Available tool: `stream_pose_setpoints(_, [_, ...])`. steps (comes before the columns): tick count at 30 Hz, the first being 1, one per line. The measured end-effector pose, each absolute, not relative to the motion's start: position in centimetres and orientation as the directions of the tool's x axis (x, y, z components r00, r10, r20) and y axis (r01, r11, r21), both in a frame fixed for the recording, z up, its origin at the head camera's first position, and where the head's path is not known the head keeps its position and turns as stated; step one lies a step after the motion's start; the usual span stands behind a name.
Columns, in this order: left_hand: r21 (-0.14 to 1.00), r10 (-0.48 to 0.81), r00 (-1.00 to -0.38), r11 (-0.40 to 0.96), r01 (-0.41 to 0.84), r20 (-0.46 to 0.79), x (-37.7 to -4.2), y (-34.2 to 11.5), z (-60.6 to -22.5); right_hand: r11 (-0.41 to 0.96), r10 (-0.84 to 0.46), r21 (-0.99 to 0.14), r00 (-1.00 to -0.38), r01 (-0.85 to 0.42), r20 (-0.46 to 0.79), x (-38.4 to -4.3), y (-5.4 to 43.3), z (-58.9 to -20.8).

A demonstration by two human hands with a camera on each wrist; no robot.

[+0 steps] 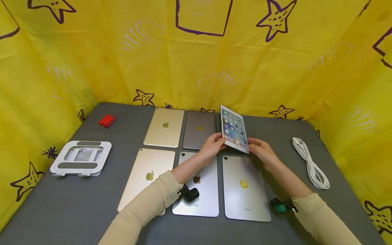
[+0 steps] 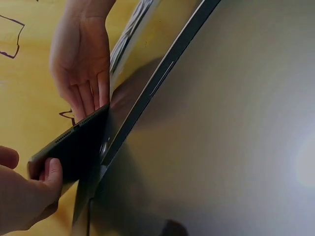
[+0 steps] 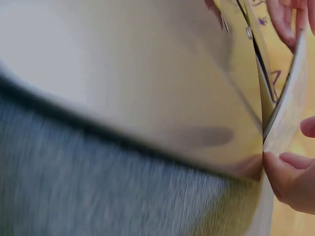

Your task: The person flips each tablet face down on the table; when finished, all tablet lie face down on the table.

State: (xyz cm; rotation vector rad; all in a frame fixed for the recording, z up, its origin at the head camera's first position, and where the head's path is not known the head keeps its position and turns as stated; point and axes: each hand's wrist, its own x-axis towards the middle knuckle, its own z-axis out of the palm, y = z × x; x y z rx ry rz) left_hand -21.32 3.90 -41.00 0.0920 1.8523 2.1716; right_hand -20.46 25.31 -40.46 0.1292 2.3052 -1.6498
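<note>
A small white-framed tablet, its screen lit with rows of app icons, leans tilted above the back right of the tabletop. My left hand grips its lower left corner, thumb over the front. At the lower right corner my right hand pinches the edge. In the left wrist view the tablet's underside edge shows speaker holes and a port. Just below the raised tablet lies a silver tablet, face down. Another silver tablet is partly under my left forearm. A dark grey tablet lies left of the lifted one.
Two gold tablets, a back one and a front one, lie face down at left. Further left are a white folding stand and a red charger plug. A coiled white cable lies at right. A yellow patterned cloth borders the table.
</note>
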Motion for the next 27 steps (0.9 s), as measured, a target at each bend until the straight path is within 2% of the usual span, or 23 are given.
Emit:
stream_pose_setpoints(4, [0.999,0.196,-0.981,-0.049,-0.025,-0.015,-21.1,3.8,-40.4,0.299,-0.107,-0.917,-0.945,0.265,-0.308,-20.7,24.4,-40.6])
stream_pose_setpoints(9, [0.995,0.186,-0.979,0.044,0.091,0.082,-20.9,3.3,-39.7,0.275,-0.098,-0.916,-0.940,0.292,-0.328,-21.0,23.4,-40.6])
stream_pose_setpoints(27, [0.985,0.201,-0.970,0.080,0.153,0.134,-21.4,3.0,-37.6,0.133,-0.169,-0.950,-0.938,0.283,-0.303,-21.3,20.3,-41.0])
